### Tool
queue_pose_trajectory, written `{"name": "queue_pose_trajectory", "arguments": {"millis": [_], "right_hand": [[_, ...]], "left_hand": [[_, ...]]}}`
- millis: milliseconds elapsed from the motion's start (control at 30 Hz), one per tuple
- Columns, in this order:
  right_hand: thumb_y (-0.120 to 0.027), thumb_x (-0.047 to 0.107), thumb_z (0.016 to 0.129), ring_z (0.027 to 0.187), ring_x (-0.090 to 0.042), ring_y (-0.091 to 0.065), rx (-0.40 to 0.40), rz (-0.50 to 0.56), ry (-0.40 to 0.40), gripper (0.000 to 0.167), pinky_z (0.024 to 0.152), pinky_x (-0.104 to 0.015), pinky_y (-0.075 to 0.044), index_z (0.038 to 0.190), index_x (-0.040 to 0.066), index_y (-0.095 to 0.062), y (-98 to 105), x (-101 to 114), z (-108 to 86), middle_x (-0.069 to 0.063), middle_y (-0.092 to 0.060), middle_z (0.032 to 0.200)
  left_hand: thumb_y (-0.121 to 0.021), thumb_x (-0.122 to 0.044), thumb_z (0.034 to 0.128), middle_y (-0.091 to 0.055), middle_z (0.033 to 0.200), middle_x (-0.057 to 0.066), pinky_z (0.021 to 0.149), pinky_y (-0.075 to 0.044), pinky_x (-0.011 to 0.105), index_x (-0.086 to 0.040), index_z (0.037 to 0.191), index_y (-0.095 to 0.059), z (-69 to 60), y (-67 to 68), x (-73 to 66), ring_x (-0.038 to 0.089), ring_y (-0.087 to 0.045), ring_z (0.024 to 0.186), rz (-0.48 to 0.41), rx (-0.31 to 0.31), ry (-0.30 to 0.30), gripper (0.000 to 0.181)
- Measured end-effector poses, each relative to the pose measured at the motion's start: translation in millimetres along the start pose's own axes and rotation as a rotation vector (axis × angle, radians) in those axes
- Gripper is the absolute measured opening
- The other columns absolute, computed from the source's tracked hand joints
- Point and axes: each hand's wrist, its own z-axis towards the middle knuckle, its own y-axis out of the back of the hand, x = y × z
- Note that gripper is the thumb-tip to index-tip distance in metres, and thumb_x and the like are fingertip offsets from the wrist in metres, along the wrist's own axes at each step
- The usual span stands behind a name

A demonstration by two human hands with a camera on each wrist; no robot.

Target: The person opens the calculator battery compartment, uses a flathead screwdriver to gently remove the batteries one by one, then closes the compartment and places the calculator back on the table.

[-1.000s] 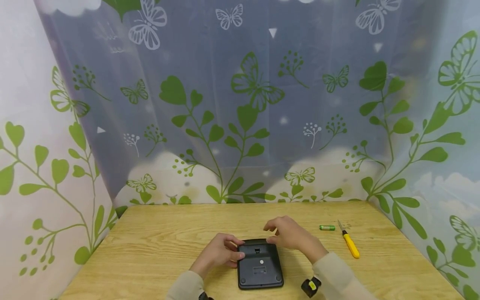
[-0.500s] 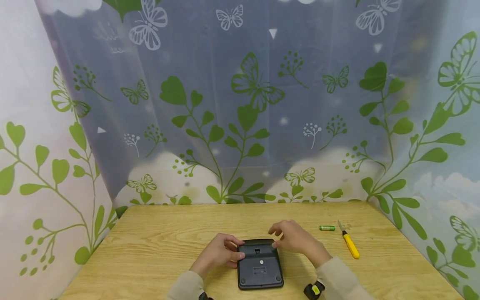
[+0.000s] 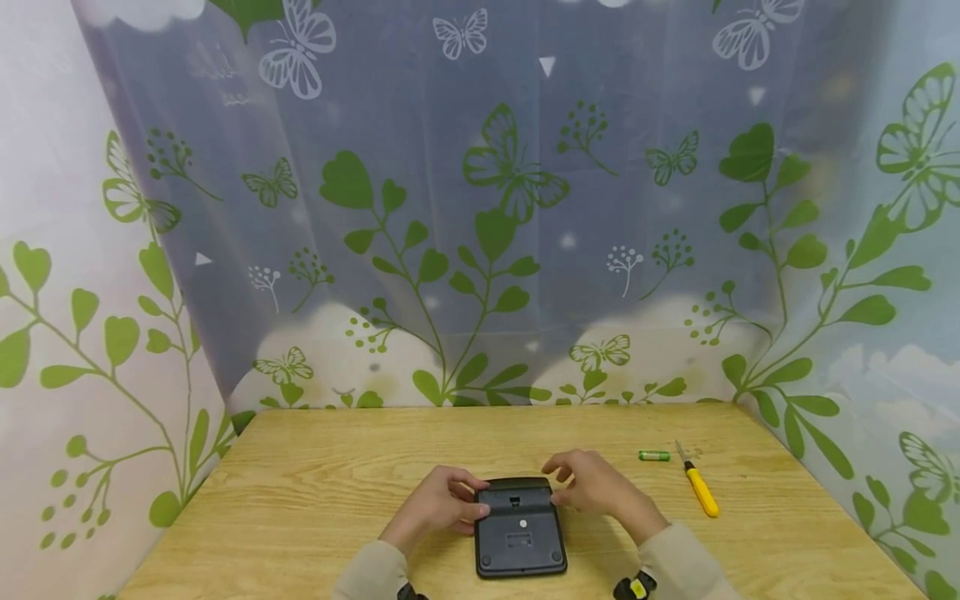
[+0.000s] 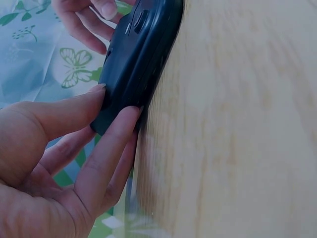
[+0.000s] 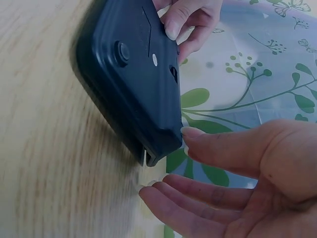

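Observation:
A black desk calculator [image 3: 517, 550] appears to lie back side up on the wooden table, with rubber feet, a small slot [image 3: 514, 502] and a round white spot [image 3: 522, 524]. My left hand [image 3: 437, 507] holds its far left edge, thumb on the upper face and fingers along the side, as the left wrist view shows. By the far right corner is my right hand [image 3: 592, 483]. In the right wrist view its thumb [image 5: 223, 146] reaches the corner, touching or almost so, while the other fingers [image 5: 198, 198] are spread apart from it. The calculator's underside is hidden.
On the right of the table [image 3: 322, 492] lie a green battery [image 3: 654, 456] and a yellow-handled tool [image 3: 702, 492] with a thin pointed metal end. Behind the table's far edge hangs a curtain [image 3: 525, 275] with leaves and butterflies.
My right hand has shifted right and slightly nearer, from the calculator's far edge to its far right corner. The left hand and the calculator have stayed in place.

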Motion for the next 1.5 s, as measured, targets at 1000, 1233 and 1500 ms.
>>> {"name": "queue_pose_trajectory", "arguments": {"millis": [1000, 1233, 1500], "right_hand": [[-0.082, 0.000, 0.085, 0.076, -0.017, -0.070, 0.030, 0.181, -0.062, 0.041, 0.061, -0.034, -0.064, 0.124, 0.004, -0.072, -15.4, -12.2, 7.7, -0.026, -0.064, 0.126], [-0.083, -0.001, 0.083, 0.072, -0.015, -0.070, 0.019, 0.195, -0.039, 0.043, 0.061, -0.035, -0.065, 0.125, 0.000, -0.072, -18.6, -12.2, 6.3, -0.023, -0.068, 0.126], [-0.084, 0.000, 0.083, 0.069, -0.014, -0.071, 0.005, 0.188, -0.051, 0.044, 0.060, -0.036, -0.065, 0.126, 0.001, -0.073, -18.7, -11.6, 5.7, -0.020, -0.071, 0.125]], "left_hand": [[-0.081, 0.001, 0.0861, -0.065, 0.098, 0.015, 0.066, -0.068, 0.035, -0.003, 0.122, -0.074, -0.3, -0.6, -1.3, 0.018, -0.070, 0.073, 0.019, -0.017, 0.010, 0.037], [-0.082, 0.001, 0.0856, -0.061, 0.101, 0.016, 0.065, -0.068, 0.035, -0.003, 0.127, -0.069, 0.2, -1.3, -2.0, 0.020, -0.071, 0.073, 0.029, -0.024, 0.018, 0.044], [-0.081, 0.001, 0.0863, -0.061, 0.105, 0.018, 0.069, -0.068, 0.039, 0.003, 0.142, -0.053, 0.4, 2.2, -4.0, 0.022, -0.073, 0.077, -0.015, 0.007, 0.053, 0.062]]}}
